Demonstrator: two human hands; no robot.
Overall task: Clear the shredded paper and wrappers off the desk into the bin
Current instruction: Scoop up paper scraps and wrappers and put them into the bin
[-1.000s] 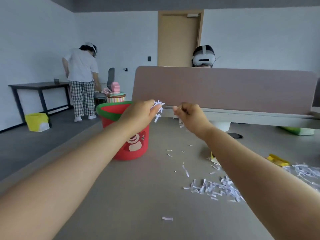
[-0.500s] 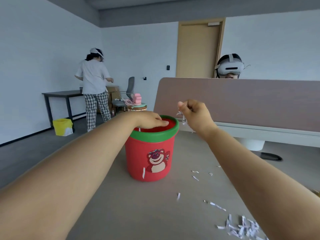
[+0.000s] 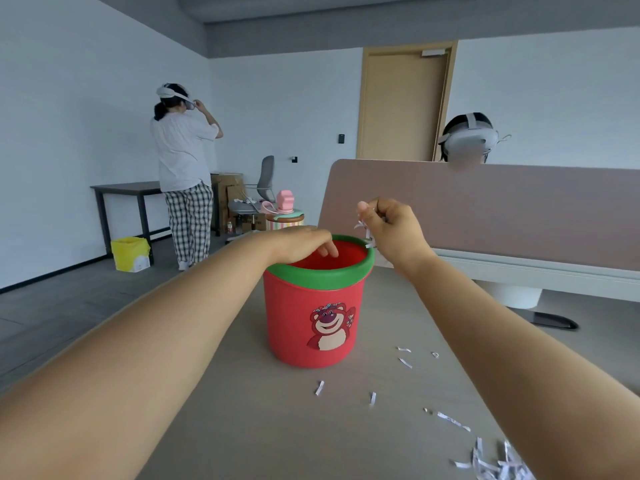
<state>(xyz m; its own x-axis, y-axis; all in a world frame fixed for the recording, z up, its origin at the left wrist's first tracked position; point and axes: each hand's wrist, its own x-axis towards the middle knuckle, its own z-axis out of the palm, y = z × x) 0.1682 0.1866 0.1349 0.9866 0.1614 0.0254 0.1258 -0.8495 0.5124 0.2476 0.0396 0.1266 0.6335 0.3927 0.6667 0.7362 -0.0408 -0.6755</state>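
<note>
The left hand (image 3: 304, 242) hangs slack, empty, over the red bin (image 3: 311, 327) — the right hand (image 3: 391, 226) clutches shredded paper (image 3: 367, 233) at its rim, poised to drop it in. More shreds (image 3: 491, 462) litter the desk (image 3: 277, 427).

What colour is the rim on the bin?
The rim is green, on a red bin; the head view shows it.

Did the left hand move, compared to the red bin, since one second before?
Yes. The left hand gripped shreds at the right rim of the red bin; it moved left over the mouth, and its open fingers now point down inside.
</note>
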